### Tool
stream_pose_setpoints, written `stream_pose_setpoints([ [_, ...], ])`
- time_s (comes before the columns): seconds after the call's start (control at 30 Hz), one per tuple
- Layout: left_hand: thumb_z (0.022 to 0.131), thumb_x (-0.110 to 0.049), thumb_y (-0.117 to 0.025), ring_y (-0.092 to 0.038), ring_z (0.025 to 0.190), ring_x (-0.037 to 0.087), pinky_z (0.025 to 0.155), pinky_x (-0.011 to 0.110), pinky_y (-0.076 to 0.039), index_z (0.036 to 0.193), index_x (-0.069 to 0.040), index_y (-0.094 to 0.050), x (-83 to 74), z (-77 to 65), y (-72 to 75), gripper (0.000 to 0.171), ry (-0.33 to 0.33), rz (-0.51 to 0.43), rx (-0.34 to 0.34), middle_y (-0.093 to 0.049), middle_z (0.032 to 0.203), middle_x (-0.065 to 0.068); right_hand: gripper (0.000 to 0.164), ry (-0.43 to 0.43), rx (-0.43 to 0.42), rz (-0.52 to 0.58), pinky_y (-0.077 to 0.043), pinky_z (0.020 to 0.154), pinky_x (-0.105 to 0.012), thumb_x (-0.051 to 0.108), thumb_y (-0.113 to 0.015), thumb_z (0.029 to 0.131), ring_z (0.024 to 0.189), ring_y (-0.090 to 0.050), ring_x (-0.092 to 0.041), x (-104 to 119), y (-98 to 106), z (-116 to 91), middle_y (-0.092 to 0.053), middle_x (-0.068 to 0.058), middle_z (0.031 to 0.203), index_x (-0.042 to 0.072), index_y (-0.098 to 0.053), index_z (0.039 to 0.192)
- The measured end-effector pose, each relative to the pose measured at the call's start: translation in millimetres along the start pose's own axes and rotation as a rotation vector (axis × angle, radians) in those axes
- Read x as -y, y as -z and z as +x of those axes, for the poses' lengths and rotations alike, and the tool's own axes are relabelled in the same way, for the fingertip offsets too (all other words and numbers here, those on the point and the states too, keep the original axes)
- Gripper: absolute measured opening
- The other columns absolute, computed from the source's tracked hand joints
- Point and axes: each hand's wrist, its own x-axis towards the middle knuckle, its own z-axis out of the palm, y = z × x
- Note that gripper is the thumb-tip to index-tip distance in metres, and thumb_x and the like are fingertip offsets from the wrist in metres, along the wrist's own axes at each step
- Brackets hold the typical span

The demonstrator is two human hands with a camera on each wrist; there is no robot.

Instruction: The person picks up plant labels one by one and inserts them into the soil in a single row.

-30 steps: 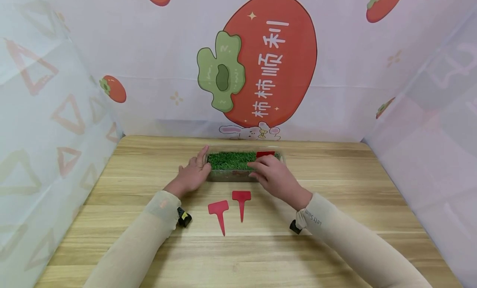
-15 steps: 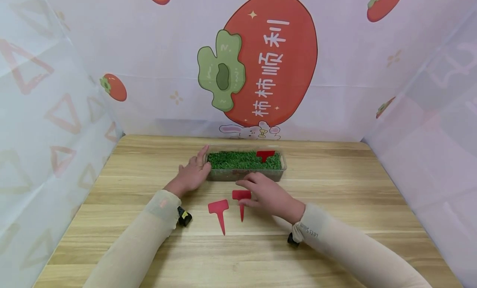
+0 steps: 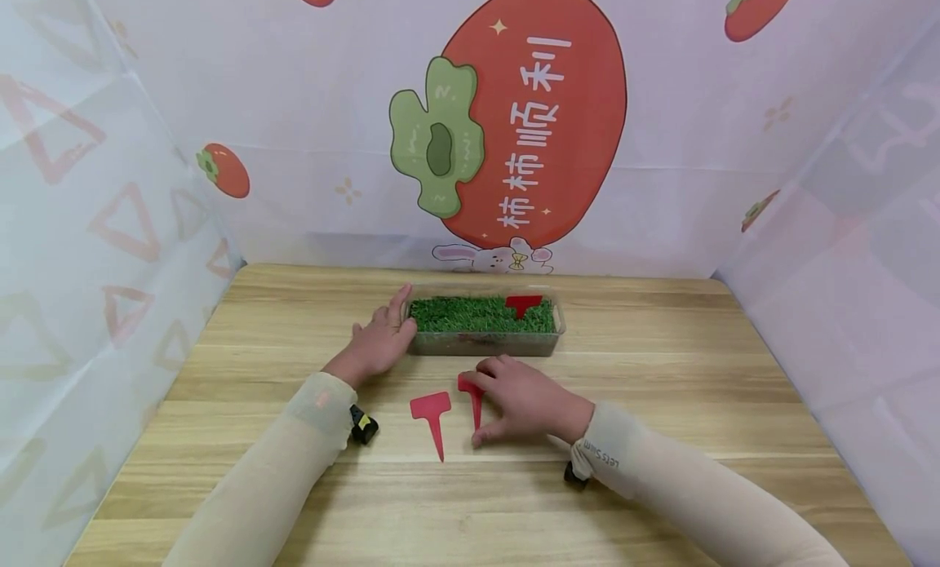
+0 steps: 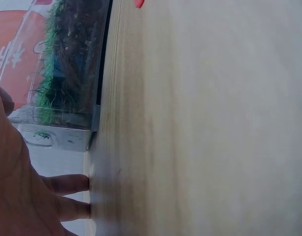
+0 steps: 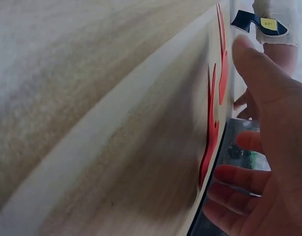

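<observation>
Two red T-shaped plant labels lie on the wooden table. Over the right-hand plant label point(image 3: 476, 397) hovers my right hand point(image 3: 530, 400), fingers at its wide head and thumb by its pointed tip; the right wrist view has that label point(image 5: 210, 135) flat on the wood, with a gap to the fingers. To its left is the other plant label point(image 3: 432, 406). My left hand point(image 3: 376, 347) rests at the left end of a clear plastic box point(image 3: 485, 346) of green grass; some fingertips touch the table. A third red plant label point(image 3: 524, 303) stands upright in the grass, right of centre.
The table's back edge point(image 3: 330, 267) runs just behind the box, before a white cloth wall point(image 3: 308, 200) printed with persimmons. Cloth also closes off both sides. A black wrist device point(image 3: 363, 427) sits under the left cuff; another point(image 3: 576, 475) under the right.
My right hand has come away from the label in the grass, moving down and towards me to the right-hand label on the table. The left hand has stayed at the box.
</observation>
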Motion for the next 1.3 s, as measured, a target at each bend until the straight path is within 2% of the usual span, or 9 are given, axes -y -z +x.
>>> stream_pose_setpoints([
  [0.2,0.105,-0.048,-0.02,-0.011,0.152,0.045,0.11,0.077,0.005,0.159,-0.041,0.013,0.8,1.6,-0.6,0.063,0.003,0.0,0.002,-0.013,0.165,0.026,0.098,-0.011,0.027,-0.01,-0.046,0.107,-0.041,0.081,-0.064,0.073,0.127,-0.048,-0.021,2.2,-0.3,-0.7,-0.052,-0.002,0.142,0.027,-0.044,0.151],
  [0.47,0.105,-0.046,-0.021,-0.01,0.152,0.044,0.11,0.078,0.005,0.16,-0.038,0.011,0.1,0.6,-0.9,0.064,-0.001,0.0,-0.003,-0.014,0.165,0.025,0.098,-0.02,0.032,-0.017,-0.045,0.108,-0.042,0.08,-0.065,0.073,0.13,-0.047,-0.022,2.6,-2.8,-0.7,-0.051,-0.002,0.143,0.028,-0.042,0.153],
  [0.63,0.105,-0.046,-0.021,-0.01,0.152,0.044,0.11,0.078,0.005,0.161,-0.036,0.009,-0.3,0.8,-1.0,0.064,-0.003,0.001,-0.005,-0.014,0.165,0.026,0.096,-0.012,0.024,-0.03,-0.045,0.107,-0.043,0.078,-0.065,0.075,0.129,-0.047,-0.022,3.5,-3.2,-0.9,-0.051,-0.003,0.142,0.027,-0.042,0.153],
  [0.9,0.105,-0.048,-0.019,-0.009,0.152,0.045,0.11,0.077,0.006,0.158,-0.041,0.014,1.1,1.7,-1.1,0.063,0.006,0.014,0.003,-0.011,0.165,0.027,0.093,0.0,0.008,-0.081,-0.046,0.106,-0.041,0.078,-0.063,0.078,0.126,-0.049,-0.021,3.8,-5.7,0.2,-0.053,-0.002,0.14,0.027,-0.043,0.152],
  [1.3,0.105,-0.047,-0.02,-0.01,0.152,0.045,0.111,0.077,0.004,0.159,-0.041,0.014,-1.9,-0.3,0.4,0.064,0.01,0.018,0.003,-0.012,0.165,0.026,0.092,-0.019,0.012,-0.053,-0.046,0.106,-0.04,0.075,-0.065,0.078,0.125,-0.05,-0.019,4.1,-4.1,2.4,-0.053,-0.002,0.139,0.025,-0.044,0.152],
])
